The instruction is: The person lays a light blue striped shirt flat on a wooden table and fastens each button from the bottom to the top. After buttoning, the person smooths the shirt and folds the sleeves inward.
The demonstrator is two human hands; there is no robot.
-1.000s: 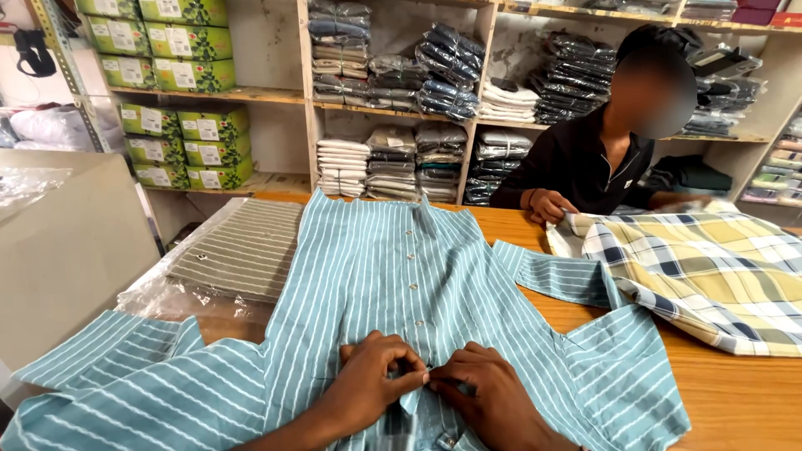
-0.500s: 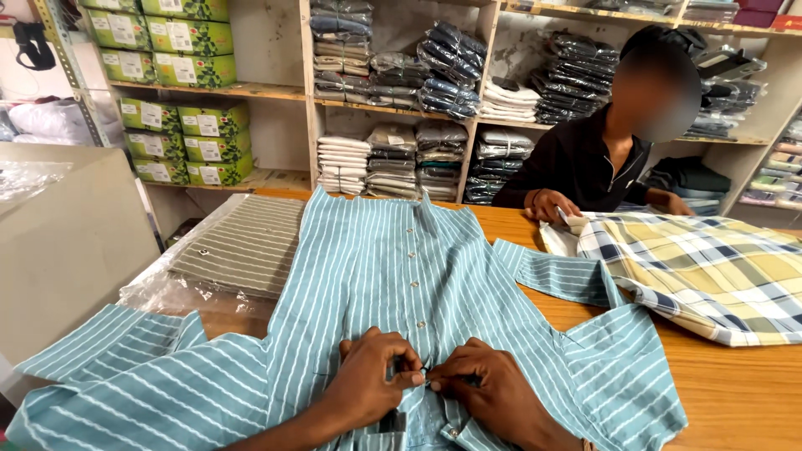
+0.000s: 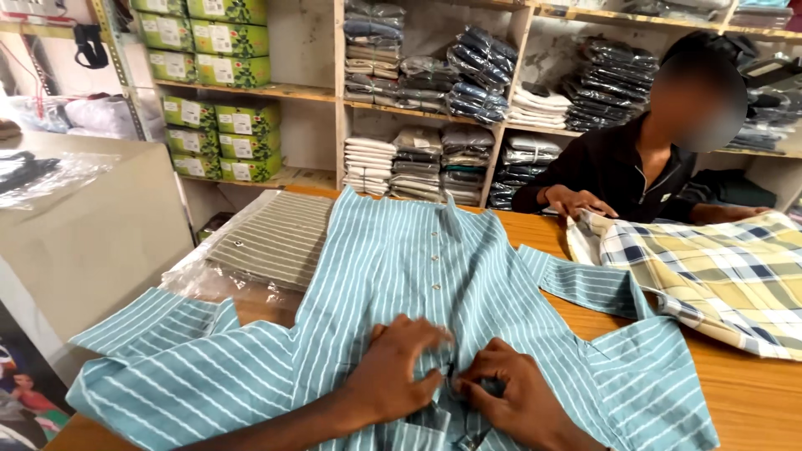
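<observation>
Teal white-striped shirt (image 3: 401, 276) lies flat, front up, on wooden counter (image 3: 752, 401), sleeves spread. Soft woven cloth, small pale buttons down the placket. Left hand (image 3: 397, 372) and right hand (image 3: 510, 401) both pinch the placket near the hem, fingers bunched on cloth. Plaid shirt (image 3: 718, 276) lies beside it.
</observation>
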